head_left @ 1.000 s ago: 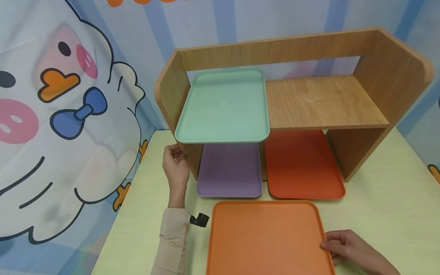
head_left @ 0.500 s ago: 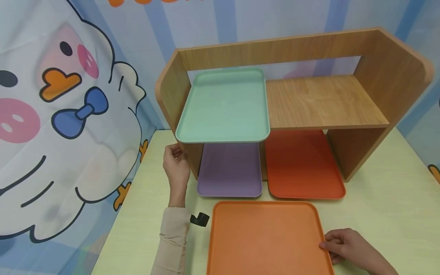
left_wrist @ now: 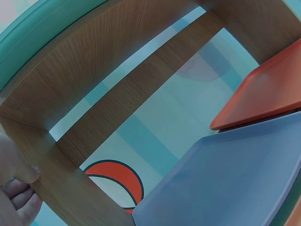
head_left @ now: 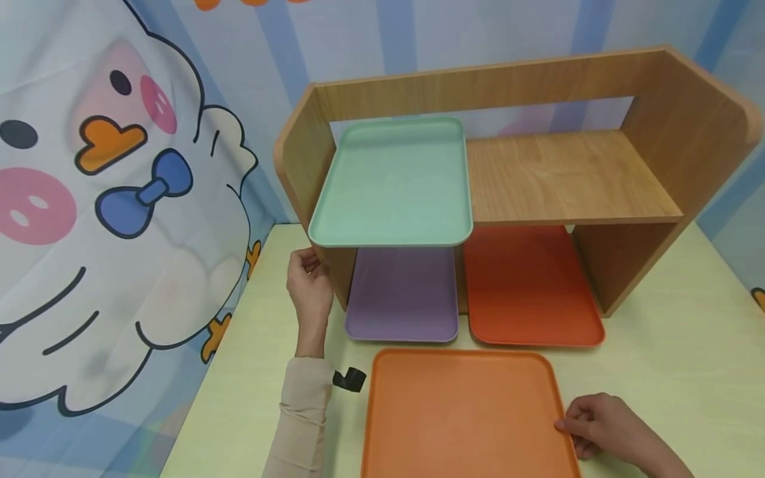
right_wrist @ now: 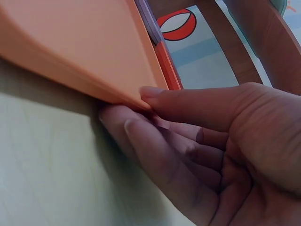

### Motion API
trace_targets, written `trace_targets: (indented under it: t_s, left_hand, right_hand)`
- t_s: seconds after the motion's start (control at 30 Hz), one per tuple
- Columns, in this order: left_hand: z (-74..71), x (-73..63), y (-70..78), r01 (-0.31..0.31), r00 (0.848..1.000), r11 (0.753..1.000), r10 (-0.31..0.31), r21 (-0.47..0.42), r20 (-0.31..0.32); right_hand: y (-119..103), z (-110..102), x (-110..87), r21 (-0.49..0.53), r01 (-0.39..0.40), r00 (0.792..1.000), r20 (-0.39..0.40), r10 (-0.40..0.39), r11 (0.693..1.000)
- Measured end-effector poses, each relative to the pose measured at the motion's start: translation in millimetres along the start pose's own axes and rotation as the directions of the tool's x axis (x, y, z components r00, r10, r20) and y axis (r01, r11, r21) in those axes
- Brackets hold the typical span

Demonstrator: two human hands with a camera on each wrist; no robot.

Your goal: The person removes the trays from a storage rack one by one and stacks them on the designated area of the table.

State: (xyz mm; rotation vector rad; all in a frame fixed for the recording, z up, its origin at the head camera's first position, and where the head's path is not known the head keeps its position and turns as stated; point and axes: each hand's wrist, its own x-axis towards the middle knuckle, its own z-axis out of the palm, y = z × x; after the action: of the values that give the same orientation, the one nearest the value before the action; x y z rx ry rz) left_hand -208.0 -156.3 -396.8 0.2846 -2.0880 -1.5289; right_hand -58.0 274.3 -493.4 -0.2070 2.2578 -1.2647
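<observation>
My left hand (head_left: 309, 285) grips the front edge of the left side panel of a wooden shelf (head_left: 568, 176); in the left wrist view the thumb lies on the panel, fingers curled behind it. My right hand (head_left: 603, 425) pinches the right rim of an orange tray (head_left: 466, 411), thumb on top and fingers beneath, as the right wrist view shows. That tray lies in front of the shelf, its near end cut off by the frame. A mint green tray (head_left: 394, 182) rests on the upper board at left. Below are a purple tray (head_left: 403, 295) and a red tray (head_left: 532, 285).
The purple and red trays stick out past the shelf's front, just behind the orange one. A pale yellow table (head_left: 675, 345) carries everything. Behind hangs a cloth printed with a cartoon bird (head_left: 149, 279). A small black piece (head_left: 349, 380) shows beside the left sleeve (head_left: 301, 411).
The head view has shifted slightly, so the scene sits a little further right. Both hands keep their holds, and the trays and shelf stay in place.
</observation>
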Motion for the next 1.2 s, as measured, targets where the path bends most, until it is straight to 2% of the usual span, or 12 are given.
trace_targets:
  t_s: [0.33, 0.67, 1.2]
  left_hand:
    - [-0.8, -0.9, 0.2, -0.007, 1.000, 1.000, 0.007, -0.001, 0.000]
    - [-0.2, -0.7, -0.4, -0.016, 1.000, 1.000, 0.016, -0.011, -0.002]
    - [-0.6, -1.0, 0.3, -0.006, 1.000, 1.000, 0.006, 0.011, -0.009]
  right_hand:
    - [-6.9, -3.0, 0.5, -0.034, -0.071, 0.997, -0.010, 0.071, 0.997]
    - [-8.7, -3.0, 3.4, -0.016, -0.128, 0.991, 0.020, 0.129, 0.992]
    - [-12.9, -0.6, -0.5, -0.081, -0.122, 0.992, -0.016, 0.122, 0.989]
